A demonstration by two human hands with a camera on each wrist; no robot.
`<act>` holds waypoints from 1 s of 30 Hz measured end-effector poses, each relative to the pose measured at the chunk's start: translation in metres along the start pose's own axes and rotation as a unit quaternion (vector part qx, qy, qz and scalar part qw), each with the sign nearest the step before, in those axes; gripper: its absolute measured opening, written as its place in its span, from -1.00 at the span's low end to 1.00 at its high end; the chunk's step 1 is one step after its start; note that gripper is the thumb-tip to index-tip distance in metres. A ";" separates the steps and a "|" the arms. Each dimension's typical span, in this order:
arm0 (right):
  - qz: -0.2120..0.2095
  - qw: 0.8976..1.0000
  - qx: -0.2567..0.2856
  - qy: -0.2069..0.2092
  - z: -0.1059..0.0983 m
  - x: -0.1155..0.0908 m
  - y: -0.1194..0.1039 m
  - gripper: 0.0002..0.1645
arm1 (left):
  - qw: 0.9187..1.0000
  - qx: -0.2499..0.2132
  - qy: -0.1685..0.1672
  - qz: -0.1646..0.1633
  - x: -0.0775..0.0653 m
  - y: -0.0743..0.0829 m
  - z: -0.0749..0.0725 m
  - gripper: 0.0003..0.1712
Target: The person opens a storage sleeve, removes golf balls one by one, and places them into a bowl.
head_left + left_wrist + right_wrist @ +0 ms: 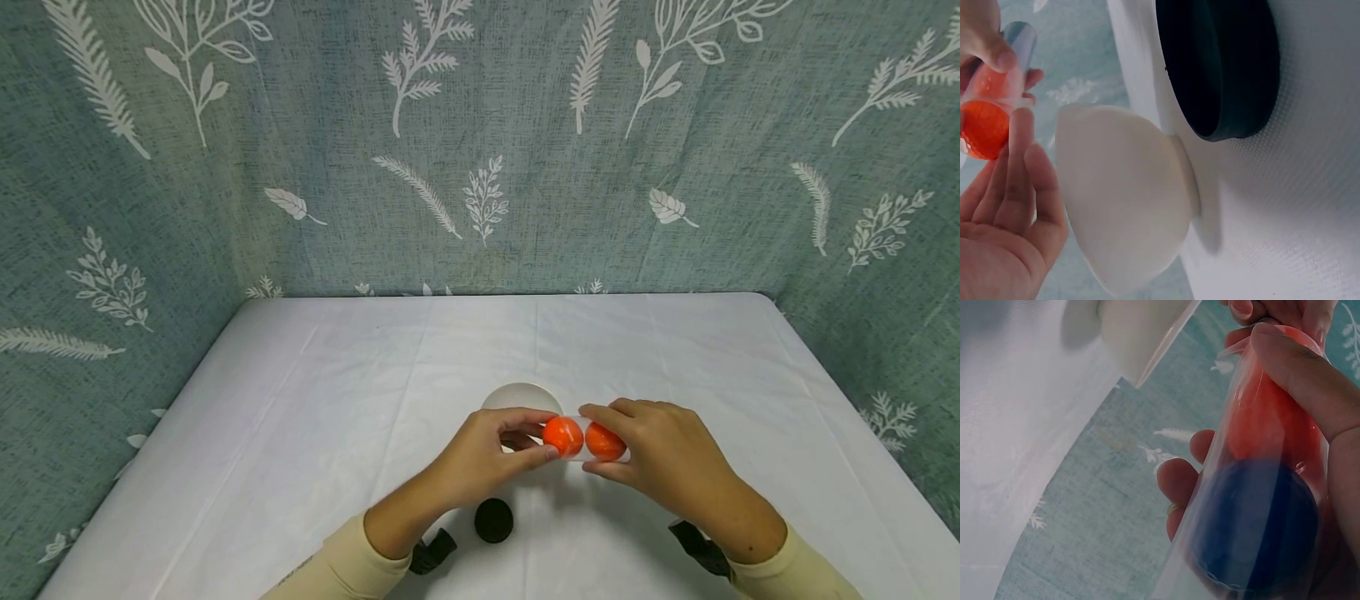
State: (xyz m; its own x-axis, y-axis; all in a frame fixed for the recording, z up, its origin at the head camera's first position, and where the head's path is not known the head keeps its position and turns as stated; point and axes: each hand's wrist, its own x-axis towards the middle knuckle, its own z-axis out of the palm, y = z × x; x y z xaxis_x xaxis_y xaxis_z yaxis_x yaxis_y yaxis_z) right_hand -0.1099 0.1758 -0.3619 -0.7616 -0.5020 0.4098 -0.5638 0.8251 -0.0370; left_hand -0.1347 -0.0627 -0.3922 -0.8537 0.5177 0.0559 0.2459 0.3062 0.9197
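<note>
Held above the white table (pixel 300 417), with the white bowl (pixel 1125 194) at its 10 o'clock, the clear tube (pixel 1021 39) lies between your hands: your right hand (pixel 667 442) clamps it, while your left hand (pixel 483 450) pinches the orange ball (pixel 562 437) at its 9 o'clock end. The black dish (pixel 1249 81) rests at 8 o'clock; another orange ball (pixel 604 442) and a blue ball (pixel 1255 525) sit inside the tube.

no words, nos., brands or signs legible in any of the 3 views. just a thin dark line of lettering (pixel 295 571) on the l. sleeve (pixel 345 557), head view, too sm. & blurry to read.
</note>
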 end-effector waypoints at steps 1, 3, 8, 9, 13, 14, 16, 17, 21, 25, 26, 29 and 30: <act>0.000 1.000 0.002 0.000 0.001 0.000 0.000 -0.27 | 1.000 0.001 0.000 -0.001 0.000 0.000 0.000 -0.55; 0.001 1.000 0.005 0.000 0.002 0.000 0.002 -0.28 | 1.000 0.004 0.004 -0.001 0.000 -0.001 0.000 -0.56; 0.008 1.000 0.008 -0.006 0.005 0.001 0.004 -0.29 | 1.000 0.012 0.018 0.006 0.001 -0.001 -0.001 -0.57; 0.009 1.000 0.008 -0.007 0.005 0.001 0.004 -0.29 | 1.000 0.014 0.020 0.008 0.001 -0.001 -0.001 -0.57; 0.016 1.000 0.008 -0.012 0.005 0.001 0.005 -0.30 | 0.999 0.032 0.032 0.012 0.001 -0.001 -0.003 -0.61; 0.017 1.000 0.008 -0.014 0.005 0.001 0.005 -0.30 | 0.999 0.038 0.037 0.011 0.001 -0.001 -0.003 -0.62; 0.020 1.000 0.009 -0.016 0.005 0.001 0.006 -0.31 | 0.998 0.050 0.046 0.007 0.001 -0.001 -0.005 -0.64; 0.022 1.000 0.009 -0.017 0.005 0.001 0.006 -0.31 | 0.997 0.055 0.050 0.005 0.001 -0.002 -0.005 -0.64; 0.028 0.999 0.009 -0.024 0.005 0.001 0.006 -0.32 | 0.996 0.066 0.062 -0.002 0.002 -0.004 -0.008 -0.65; 0.035 0.999 0.007 -0.034 0.005 0.002 0.005 -0.32 | 0.994 0.081 0.069 -0.010 0.003 -0.006 -0.011 -0.64; 0.037 0.999 0.007 -0.036 0.005 0.002 0.005 -0.31 | 0.994 0.086 0.071 -0.012 0.004 -0.006 -0.011 -0.63; 0.037 0.999 0.009 -0.037 0.005 0.002 0.005 -0.31 | 0.992 0.101 0.074 -0.018 0.005 -0.009 -0.013 -0.61; 0.037 0.999 0.010 -0.037 0.005 0.002 0.005 -0.31 | 0.991 0.107 0.074 -0.017 0.005 -0.010 -0.014 -0.61</act>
State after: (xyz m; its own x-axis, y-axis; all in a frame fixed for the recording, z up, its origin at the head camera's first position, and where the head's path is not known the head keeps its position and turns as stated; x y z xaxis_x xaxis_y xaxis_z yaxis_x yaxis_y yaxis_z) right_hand -0.1160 0.1778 -0.3657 -0.8226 -0.4579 0.3371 -0.5107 0.8557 -0.0836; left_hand -0.1478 -0.0740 -0.3953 -0.9176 0.3855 0.0969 0.2934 0.4924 0.8195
